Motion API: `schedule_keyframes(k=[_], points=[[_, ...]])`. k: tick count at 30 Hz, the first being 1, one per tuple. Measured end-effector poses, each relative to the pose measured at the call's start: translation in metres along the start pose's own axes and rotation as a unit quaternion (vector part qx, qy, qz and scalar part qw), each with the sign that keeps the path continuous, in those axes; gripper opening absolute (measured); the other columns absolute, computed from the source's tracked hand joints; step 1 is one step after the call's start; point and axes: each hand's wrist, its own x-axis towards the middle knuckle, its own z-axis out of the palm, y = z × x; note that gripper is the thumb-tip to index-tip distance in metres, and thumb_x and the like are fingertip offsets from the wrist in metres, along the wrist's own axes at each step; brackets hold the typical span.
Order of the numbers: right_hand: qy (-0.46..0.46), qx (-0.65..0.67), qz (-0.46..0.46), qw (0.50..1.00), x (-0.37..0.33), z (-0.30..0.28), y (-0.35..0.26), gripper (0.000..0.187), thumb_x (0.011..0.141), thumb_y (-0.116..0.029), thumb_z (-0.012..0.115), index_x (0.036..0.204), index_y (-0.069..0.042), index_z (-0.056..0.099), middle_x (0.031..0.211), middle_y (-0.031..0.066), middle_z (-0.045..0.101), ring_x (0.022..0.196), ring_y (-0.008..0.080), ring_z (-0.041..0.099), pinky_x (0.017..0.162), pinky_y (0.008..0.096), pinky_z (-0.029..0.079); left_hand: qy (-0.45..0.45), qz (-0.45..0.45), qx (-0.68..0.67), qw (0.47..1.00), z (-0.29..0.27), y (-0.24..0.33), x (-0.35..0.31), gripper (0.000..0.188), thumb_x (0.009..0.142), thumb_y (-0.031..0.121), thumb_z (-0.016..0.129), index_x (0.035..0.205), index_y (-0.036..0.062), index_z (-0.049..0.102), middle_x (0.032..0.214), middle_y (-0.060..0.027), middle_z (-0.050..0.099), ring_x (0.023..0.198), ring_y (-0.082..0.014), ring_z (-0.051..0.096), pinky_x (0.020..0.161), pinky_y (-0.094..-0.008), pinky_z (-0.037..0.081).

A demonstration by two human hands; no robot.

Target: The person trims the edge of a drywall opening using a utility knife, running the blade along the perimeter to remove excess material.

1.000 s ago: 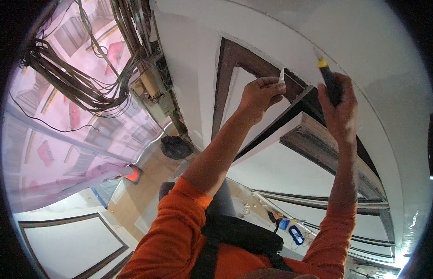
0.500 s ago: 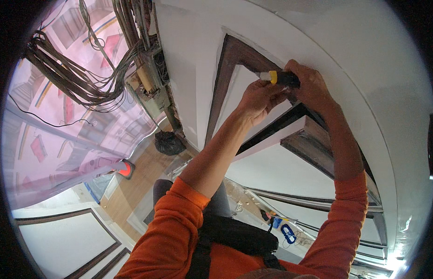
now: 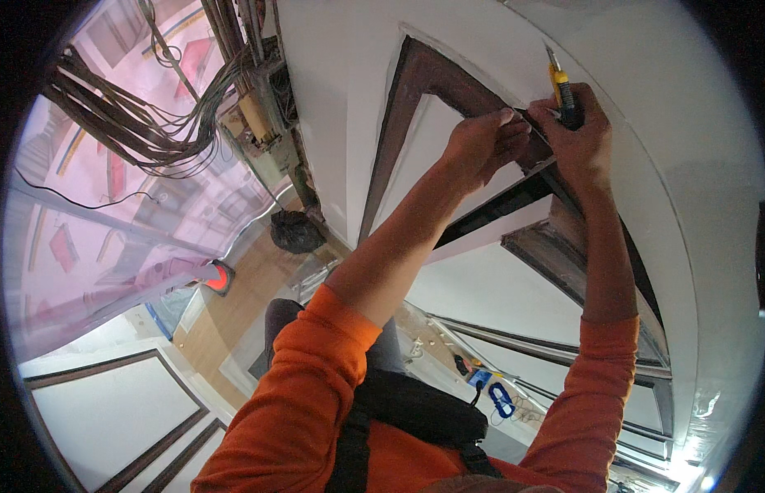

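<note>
My right hand (image 3: 581, 138) is closed around a yellow and black utility knife (image 3: 561, 92), its blade pointing up along the white wall panel (image 3: 662, 107). Close beside it, my left hand (image 3: 481, 146) pinches the edge of a strip at the dark brown moulding frame (image 3: 423, 78). What the fingers pinch is too small to make out. Both arms, in orange sleeves, reach up to the corner where the dark frame pieces meet.
A bundle of loose cables (image 3: 144, 115) hangs from an open electrical box (image 3: 263, 123) on the left. A black bag (image 3: 293, 232) and a red lamp-like object (image 3: 218, 278) sit on the wooden floor below. Blue tools (image 3: 491, 393) lie on a sheet near the wall.
My two hands were apart a second ago and have come together at the frame corner. The knife hand moved left, then rose so the blade points up along the panel.
</note>
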Motion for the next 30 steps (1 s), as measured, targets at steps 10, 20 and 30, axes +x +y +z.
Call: schedule_keyframes(k=[10, 20, 30], points=[[-0.027, 0.026, 0.039, 0.999, 0.001, -0.005, -0.002, 0.033, 0.084, -0.022, 0.085, 0.102, -0.005, 0.064, 0.090, 0.0086, 0.073, 0.084, 0.0158, 0.070, 0.078, 0.0331, 0.055, -0.026, 0.002, -0.086, 0.996, -0.002, -0.010, 0.019, 0.019, 0.104, 0.015, 0.057, 0.114, -0.0010, 0.060, 0.104, -0.0113, 0.067, 0.095, -0.0205, 0.067, 0.089, -0.0334, 0.059], [-0.008, 0.031, 0.058, 0.998, 0.002, -0.006, -0.003, 0.034, 0.083, -0.024, 0.087, 0.100, -0.005, 0.064, 0.086, 0.0050, 0.072, 0.079, 0.0101, 0.066, 0.074, 0.0290, 0.055, 0.004, 0.030, -0.072, 0.997, -0.020, -0.005, 0.026, 0.015, 0.102, 0.012, 0.060, 0.107, -0.0021, 0.063, 0.100, -0.0124, 0.070, 0.095, -0.0221, 0.071, 0.085, -0.0326, 0.062], [-0.008, 0.058, 0.059, 0.997, 0.004, -0.004, -0.007, 0.029, 0.085, -0.021, 0.085, 0.099, -0.005, 0.066, 0.086, 0.0041, 0.074, 0.080, 0.0097, 0.066, 0.074, 0.0288, 0.055, 0.031, 0.072, -0.011, 0.997, -0.019, 0.001, 0.024, 0.018, 0.100, 0.012, 0.064, 0.110, -0.0028, 0.065, 0.100, -0.0125, 0.071, 0.090, -0.0218, 0.071, 0.081, -0.0317, 0.063]])
